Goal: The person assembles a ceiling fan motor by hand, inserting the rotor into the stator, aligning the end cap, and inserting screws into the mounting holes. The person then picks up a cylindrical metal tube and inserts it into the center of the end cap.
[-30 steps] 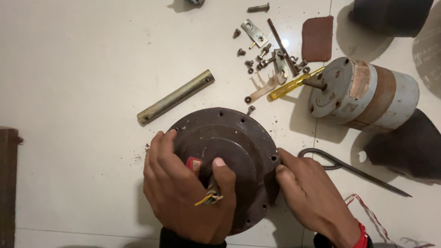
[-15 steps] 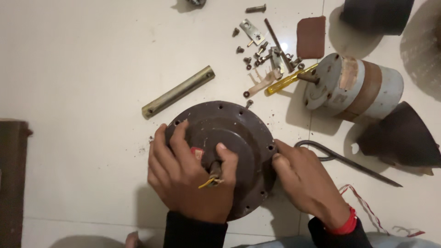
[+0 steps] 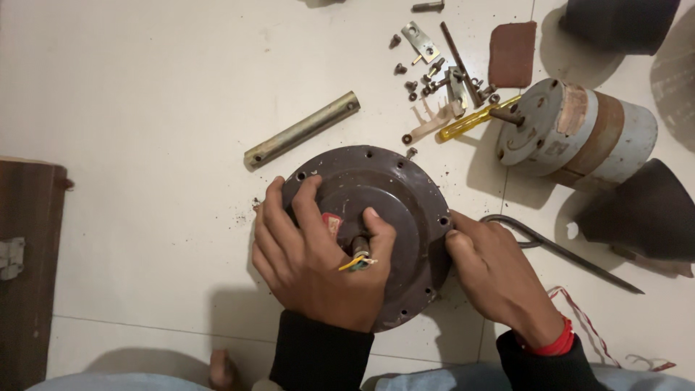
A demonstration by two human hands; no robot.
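Brown metal motor housing (image 3: 394,195) lies flat on the tiled floor (image 3: 145,108); the left hand (image 3: 315,253) is spread over it, thumb beside the wired shaft (image 3: 360,250), while the right hand (image 3: 492,271) curls against its rim, apparently bracing it; any shift needs a firm grip

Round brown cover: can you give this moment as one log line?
left hand: flat on round brown cover | right hand: at cover's right rim | nearby: metal tube, screws

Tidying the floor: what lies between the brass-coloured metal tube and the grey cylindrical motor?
In the head view, between the tube and motor lie loose screws, a small metal bracket and a yellow-handled screwdriver.
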